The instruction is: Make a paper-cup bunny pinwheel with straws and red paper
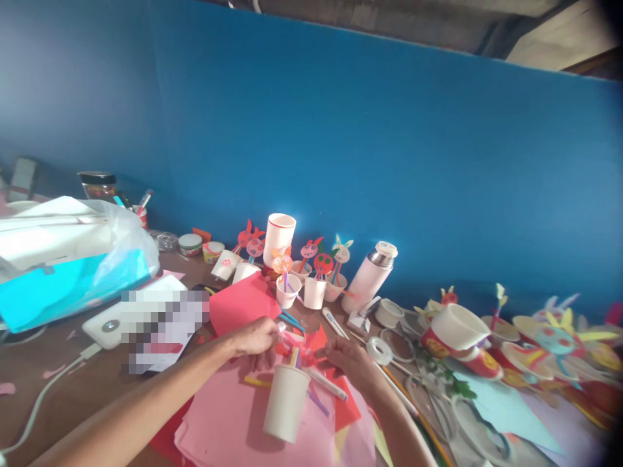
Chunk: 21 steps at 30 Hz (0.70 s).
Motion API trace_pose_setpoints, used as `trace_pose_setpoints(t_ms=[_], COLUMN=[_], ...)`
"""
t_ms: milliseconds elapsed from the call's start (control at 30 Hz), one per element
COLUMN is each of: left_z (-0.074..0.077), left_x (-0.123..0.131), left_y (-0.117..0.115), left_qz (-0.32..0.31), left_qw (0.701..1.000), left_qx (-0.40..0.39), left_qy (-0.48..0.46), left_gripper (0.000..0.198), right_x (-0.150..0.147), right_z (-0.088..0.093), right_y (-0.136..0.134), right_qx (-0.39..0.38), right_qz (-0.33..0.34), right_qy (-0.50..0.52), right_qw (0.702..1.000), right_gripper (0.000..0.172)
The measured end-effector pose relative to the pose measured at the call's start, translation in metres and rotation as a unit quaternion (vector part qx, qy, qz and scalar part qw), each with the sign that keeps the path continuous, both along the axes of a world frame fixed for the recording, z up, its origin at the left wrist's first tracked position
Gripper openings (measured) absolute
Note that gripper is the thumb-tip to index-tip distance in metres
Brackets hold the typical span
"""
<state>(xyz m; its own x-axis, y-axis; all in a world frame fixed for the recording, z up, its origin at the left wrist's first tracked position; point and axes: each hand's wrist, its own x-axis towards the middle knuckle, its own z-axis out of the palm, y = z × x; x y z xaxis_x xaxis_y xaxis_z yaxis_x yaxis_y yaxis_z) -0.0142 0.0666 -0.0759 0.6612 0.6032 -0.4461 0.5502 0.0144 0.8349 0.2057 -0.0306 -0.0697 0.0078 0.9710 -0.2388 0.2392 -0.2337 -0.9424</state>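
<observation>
Both my hands meet over a white paper cup (pixel 286 403) held tilted above pink paper sheets (pixel 228 421). My left hand (pixel 256 337) pinches the top of a red paper piece (pixel 298 347) fixed to coloured straws sticking out of the cup. My right hand (pixel 350 362) is curled beside the same red piece, fingers closed near it; whether it grips it is hard to tell. A red paper sheet (pixel 238 308) lies behind my left hand.
Several paper cups with cut-out faces on straws (pixel 311 272) stand at the blue wall. A white flask (pixel 367 275) leans near them. Tape rolls (pixel 379 350), a pen (pixel 326 384), a stack of red-banded cups (pixel 457 340), a bagged box (pixel 63 259) and a white device (pixel 109 324) surround the work spot.
</observation>
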Motion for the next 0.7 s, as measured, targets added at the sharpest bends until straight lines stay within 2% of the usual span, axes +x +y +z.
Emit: trace_pose_setpoints(t_ms=[200, 467, 700], left_z=[0.01, 0.012, 0.013], left_x=[-0.001, 0.001, 0.003], left_y=[-0.003, -0.004, -0.006], left_qz=[0.004, 0.005, 0.013], left_qw=[1.0, 0.994, 0.994], left_qx=[0.007, -0.081, -0.084], left_qy=[-0.017, -0.072, -0.066], left_gripper=[0.029, 0.028, 0.014], right_x=[0.003, -0.001, -0.006], right_z=[-0.004, -0.017, -0.023], right_y=[0.002, 0.007, 0.009], right_qx=[-0.017, -0.031, -0.01], right_qz=[-0.036, -0.033, -0.041], right_qy=[-0.016, 0.01, 0.053], right_qw=[0.999, 0.999, 0.998], right_gripper=[0.015, 0.013, 0.023])
